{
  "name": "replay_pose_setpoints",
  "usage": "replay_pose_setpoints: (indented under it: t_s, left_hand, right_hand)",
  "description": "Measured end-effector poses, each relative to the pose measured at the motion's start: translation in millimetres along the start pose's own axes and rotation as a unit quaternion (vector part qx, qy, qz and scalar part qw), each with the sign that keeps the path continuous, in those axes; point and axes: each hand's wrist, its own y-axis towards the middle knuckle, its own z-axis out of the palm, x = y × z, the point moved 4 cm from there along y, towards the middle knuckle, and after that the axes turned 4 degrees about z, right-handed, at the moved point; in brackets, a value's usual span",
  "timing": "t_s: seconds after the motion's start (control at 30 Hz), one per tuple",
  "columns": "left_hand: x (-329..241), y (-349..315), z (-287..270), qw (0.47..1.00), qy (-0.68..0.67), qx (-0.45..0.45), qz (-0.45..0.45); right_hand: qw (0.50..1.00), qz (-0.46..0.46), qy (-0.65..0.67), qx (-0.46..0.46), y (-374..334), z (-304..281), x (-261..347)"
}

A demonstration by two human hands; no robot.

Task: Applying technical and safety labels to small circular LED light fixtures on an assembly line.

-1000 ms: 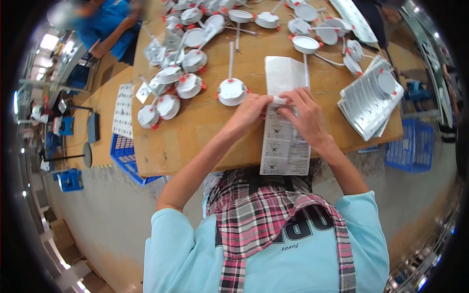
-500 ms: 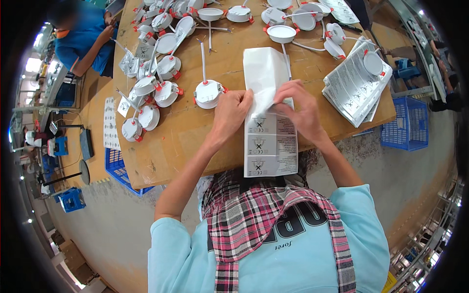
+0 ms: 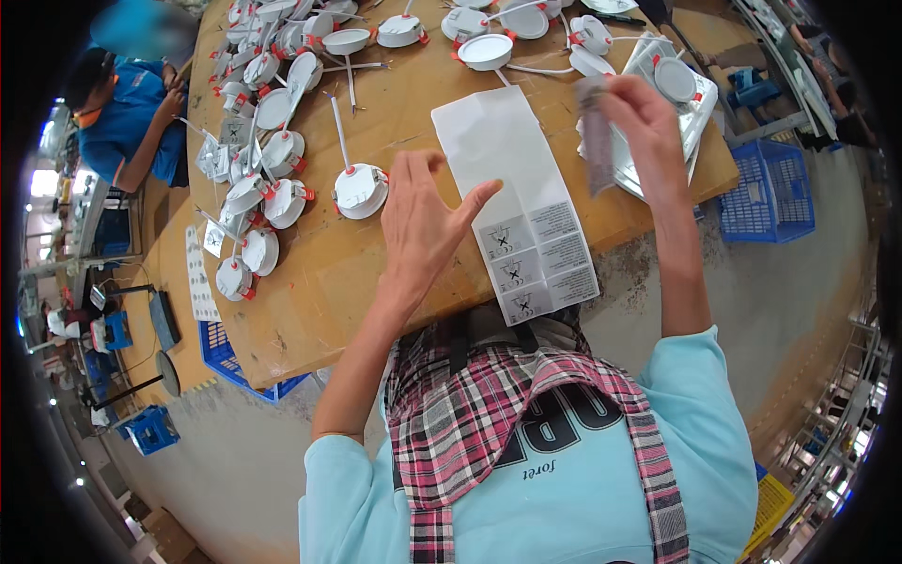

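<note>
A sheet of printed stickers (image 3: pixel 498 141) lies on the table in front of me, its upper part blank white and its lower part printed. My left hand (image 3: pixel 421 221) is open beside the sheet's left edge, thumb spread over the paper and nothing in its grasp. Up and to the right, my right hand (image 3: pixel 646 122) pinches a narrow greyish sticker (image 3: pixel 596 141), which hangs down blurred by motion. Just left of my left hand, a round white downlight (image 3: pixel 361 191) with red clips lies with its cable pointing away from me.
Many white downlights (image 3: pixel 284 202) cover the table's left and far side. Further sticker sheets (image 3: pixel 691 155), with a downlight (image 3: pixel 675 79) on top, lie at the right edge. Blue crates (image 3: pixel 766 193) flank the wooden table (image 3: pixel 310 315). A person (image 3: pixel 141 108) works at the left.
My right hand has moved up and right, away from the sheet, with a sticker peeled off it. My left hand has let go of the sheet and opened. The sheet now lies tilted.
</note>
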Motion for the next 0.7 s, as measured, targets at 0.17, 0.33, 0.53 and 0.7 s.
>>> replay_pose_setpoints:
  t_s: [0.17,0.33,0.53,0.7]
  left_hand:
    - [-19.0,8.1,-5.8,0.917,-0.399,0.014,-0.012]
    - [-7.6,3.2,2.6,0.782,-0.608,0.076,-0.115]
    - [6.1,-5.7,-8.3,0.777,-0.616,0.009,-0.127]
    - [34.7,-9.0,-22.0,0.958,-0.265,-0.1,-0.036]
  right_hand:
    - [0.957,-0.107,-0.194,0.19,-25.7,71.1,25.1]
    - [0.945,-0.143,-0.229,0.186,-31.8,85.3,22.0]
    - [0.952,0.069,-0.144,0.26,-41.9,76.7,-5.4]
    - [0.955,0.033,-0.214,0.202,-34.3,74.8,-1.3]
